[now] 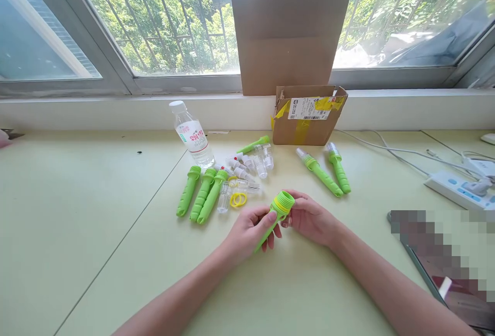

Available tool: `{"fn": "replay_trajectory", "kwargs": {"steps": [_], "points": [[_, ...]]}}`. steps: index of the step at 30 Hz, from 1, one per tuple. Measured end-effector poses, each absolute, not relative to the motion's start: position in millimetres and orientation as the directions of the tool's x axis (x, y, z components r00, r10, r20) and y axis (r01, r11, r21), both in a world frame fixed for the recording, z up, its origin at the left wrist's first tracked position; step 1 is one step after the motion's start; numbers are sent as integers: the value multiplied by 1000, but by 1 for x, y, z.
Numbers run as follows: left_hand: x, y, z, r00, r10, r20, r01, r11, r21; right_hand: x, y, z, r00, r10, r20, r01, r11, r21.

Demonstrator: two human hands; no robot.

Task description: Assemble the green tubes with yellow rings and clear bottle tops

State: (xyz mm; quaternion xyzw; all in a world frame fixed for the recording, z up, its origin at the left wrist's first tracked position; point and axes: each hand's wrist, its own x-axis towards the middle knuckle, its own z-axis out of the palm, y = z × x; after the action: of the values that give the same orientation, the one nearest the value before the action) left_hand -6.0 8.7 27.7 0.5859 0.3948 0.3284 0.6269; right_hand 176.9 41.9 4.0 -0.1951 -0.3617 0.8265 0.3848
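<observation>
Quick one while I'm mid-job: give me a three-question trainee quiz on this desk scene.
1. True or false: both hands are on the same green handle.
2. How many green handles lie side by side just left of the yellow rings: A two, B three, C five?
3. What stands upright behind those handles?

Key
1. True: the left hand grips the shaft of the green handle and the right hand touches its threaded head.
2. B: three green handles lie beside the yellow rings.
3. A water bottle.
</observation>
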Motion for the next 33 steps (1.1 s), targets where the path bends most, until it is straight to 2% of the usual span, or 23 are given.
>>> {"fn": "replay_trajectory", "kwargs": {"steps": [8,13,18,33], "points": [[-5,7,21,457,879,-135,74,114,991,176,43,0,-614,787,-59,-509,-452,-733],[-1,4,21,363,916,-171,54,163,985,173,43,1,-648,761,-10,-472,-413,-779],[-1,5,20,321,937,-139,11,143,990,173,43,2,-652,758,10,-471,-395,-789],[-8,10,26,454,882,-126,-16,150,989,176,42,9,-655,756,-15,-454,-410,-791]]}}
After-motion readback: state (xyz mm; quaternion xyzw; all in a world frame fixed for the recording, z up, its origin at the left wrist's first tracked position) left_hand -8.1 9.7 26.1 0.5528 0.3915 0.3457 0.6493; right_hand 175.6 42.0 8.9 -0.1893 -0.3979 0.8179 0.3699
